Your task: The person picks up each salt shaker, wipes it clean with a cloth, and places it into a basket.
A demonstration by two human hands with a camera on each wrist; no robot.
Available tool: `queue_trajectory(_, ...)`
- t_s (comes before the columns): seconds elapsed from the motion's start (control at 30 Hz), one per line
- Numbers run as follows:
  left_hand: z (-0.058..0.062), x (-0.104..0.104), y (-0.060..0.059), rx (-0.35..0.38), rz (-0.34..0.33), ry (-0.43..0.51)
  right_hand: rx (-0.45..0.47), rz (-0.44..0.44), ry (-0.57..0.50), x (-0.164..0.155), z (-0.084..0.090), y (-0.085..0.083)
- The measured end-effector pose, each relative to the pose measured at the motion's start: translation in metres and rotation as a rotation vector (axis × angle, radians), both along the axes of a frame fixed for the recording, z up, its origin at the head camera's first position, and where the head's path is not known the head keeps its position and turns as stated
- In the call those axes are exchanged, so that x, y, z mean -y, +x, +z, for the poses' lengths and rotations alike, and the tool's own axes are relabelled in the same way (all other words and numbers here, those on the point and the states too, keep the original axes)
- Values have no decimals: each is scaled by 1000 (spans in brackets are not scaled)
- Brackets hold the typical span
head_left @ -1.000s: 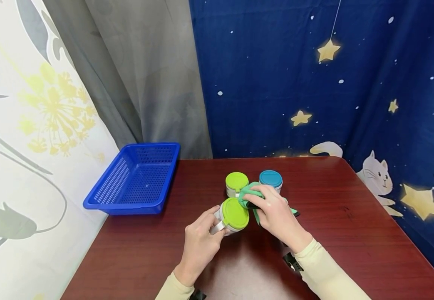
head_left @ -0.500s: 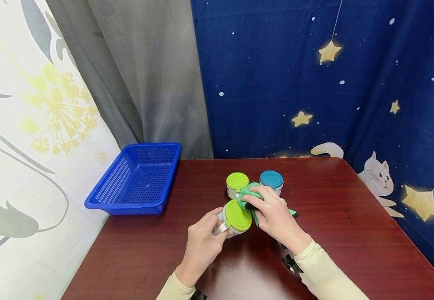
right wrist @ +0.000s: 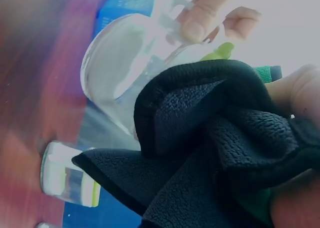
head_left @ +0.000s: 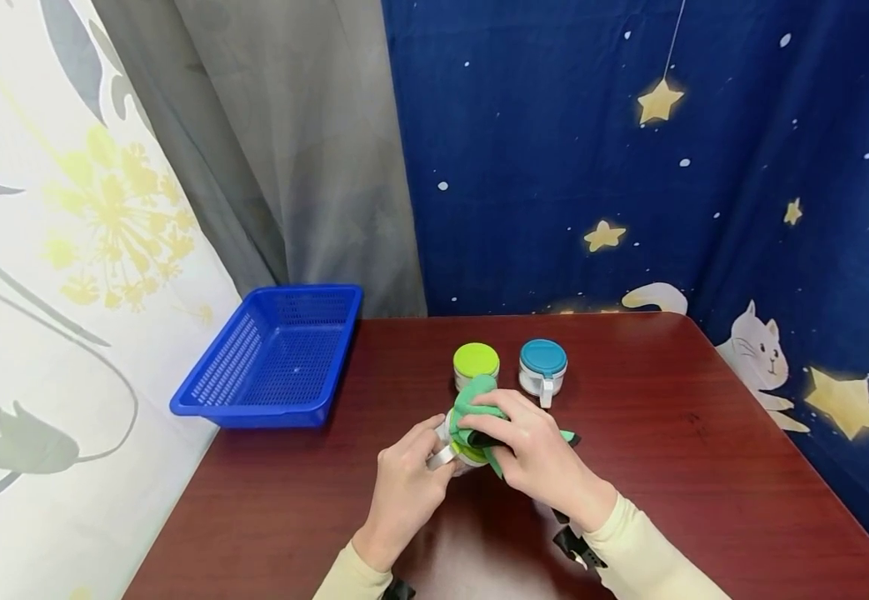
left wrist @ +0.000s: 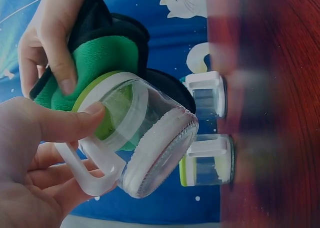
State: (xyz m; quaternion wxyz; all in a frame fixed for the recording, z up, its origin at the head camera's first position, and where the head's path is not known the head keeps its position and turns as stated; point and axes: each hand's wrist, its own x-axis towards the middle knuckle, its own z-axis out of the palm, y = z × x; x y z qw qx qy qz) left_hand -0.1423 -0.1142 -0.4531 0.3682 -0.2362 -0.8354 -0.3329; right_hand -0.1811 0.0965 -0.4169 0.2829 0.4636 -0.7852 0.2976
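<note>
Green cloth (head_left: pixel 471 412), pinched in the right hand (head_left: pixel 535 454), covers the glass jar's (left wrist: pixel 145 143) lid; left hand (head_left: pixel 404 492) grips its handle at nine o'clock, jar tilted.

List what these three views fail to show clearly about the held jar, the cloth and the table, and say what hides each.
- Held jar's green lid: head view, mostly covered by the green cloth and right hand.
- Jar contents: left wrist view, the glass looks clear; cannot tell if it is empty.
- Left hand fingers on the handle: partly cut off by the frame edge.
- Table: right wrist view, blurred.
</note>
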Motion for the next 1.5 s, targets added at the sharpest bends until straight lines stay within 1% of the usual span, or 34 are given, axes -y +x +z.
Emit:
queue_trajectory(0.2,1,0,-1,-44,2,-29,-17,17,5,2,4,2)
queue_trajectory(0.33,0,-1,0,-46,-35,-30,-55,15,20,4,3,1)
queue_trajectory(0.47,-2,-2,1,-43,-67,-23,-87,-2,36,6,4,0)
queue_trajectory(0.67,-3,-2,2,-46,-50,-13,-98,-64,57,2,4,-4)
queue_trajectory(0.77,-2,-1,3,-21,-49,28,-100,-107,55,-2,2,-9)
queue_trajectory(0.9,2,1,1,36,-42,104,-96,-158,54,-8,0,-15)
queue_trajectory(0.97,4,3,1,62,-29,137,-85,-175,52,-10,-1,-17)
queue_trajectory(1.07,7,4,0,119,-1,194,-69,-189,44,-14,-1,-17)
queue_trajectory(1.17,11,5,0,186,16,269,-64,-185,23,-15,-1,-16)
queue_trajectory(1.37,19,6,-1,316,-12,474,-90,-148,-51,-15,1,-13)
queue_trajectory(1.5,26,5,-3,379,25,553,-122,-120,-93,-12,6,-9)
